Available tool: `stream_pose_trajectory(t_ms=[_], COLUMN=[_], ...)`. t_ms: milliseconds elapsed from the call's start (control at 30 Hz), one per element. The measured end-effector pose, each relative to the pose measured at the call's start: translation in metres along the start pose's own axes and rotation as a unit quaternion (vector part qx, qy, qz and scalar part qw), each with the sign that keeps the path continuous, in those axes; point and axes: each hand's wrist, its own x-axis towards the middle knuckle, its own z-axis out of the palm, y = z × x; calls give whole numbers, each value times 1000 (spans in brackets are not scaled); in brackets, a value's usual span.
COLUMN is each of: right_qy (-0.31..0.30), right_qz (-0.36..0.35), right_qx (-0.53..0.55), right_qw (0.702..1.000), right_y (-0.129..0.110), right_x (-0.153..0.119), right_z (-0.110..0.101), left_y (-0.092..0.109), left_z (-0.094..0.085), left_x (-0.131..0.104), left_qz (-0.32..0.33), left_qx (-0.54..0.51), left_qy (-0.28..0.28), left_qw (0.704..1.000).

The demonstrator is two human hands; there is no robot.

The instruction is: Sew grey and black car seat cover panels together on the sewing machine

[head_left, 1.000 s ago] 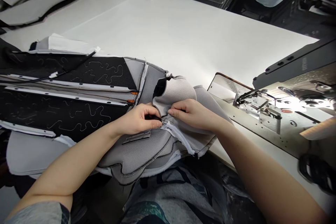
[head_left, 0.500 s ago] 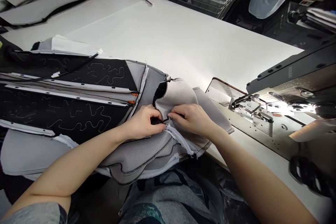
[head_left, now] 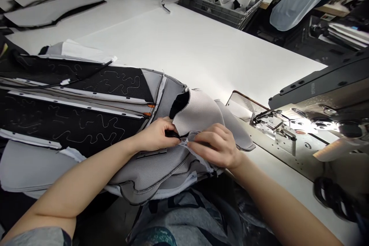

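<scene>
A large sewn cover (head_left: pixel 152 169) of grey fabric lies across the table's near edge, with black panels (head_left: pixel 69 123) carrying wavy wires on its left part. My left hand (head_left: pixel 158 134) pinches the cover's seam edge between thumb and fingers. Just right of it, my right hand (head_left: pixel 217 144) is closed on the same edge, near a white strip (head_left: pixel 198 157); its fingertips nearly meet the left ones. A pale grey flap (head_left: pixel 198 111) of the cover folds up above both hands, with a dark opening at its left side.
A sewing machine (head_left: pixel 317 111) with a lit needle area stands at the right. Behind, a grey crate (head_left: pixel 221 7) holds fabric pieces. Stacked grey panels (head_left: pixel 54 7) lie at the back left. A person's light blue sleeve (head_left: pixel 305 0) shows at the upper right.
My right hand has shifted right and slightly down, from the flap's edge to the seam by the white strip. The flap stands more open. My left hand keeps its pinch.
</scene>
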Motion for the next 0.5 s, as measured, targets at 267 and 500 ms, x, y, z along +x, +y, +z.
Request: stream_pose_trajectory(t_ms=[267, 500], right_qy=[-59, -103], right_qz=[2, 1], right_qx=[29, 2], right_qw=[998, 995], right_y=[0, -1], right_x=[7, 15], right_z=[3, 0], left_y=[-1, -5], left_z=[1, 2], left_x=[-1, 0], left_qz=[1, 5], left_qx=[-2, 11], left_qy=[11, 6], left_qw=[1000, 1000])
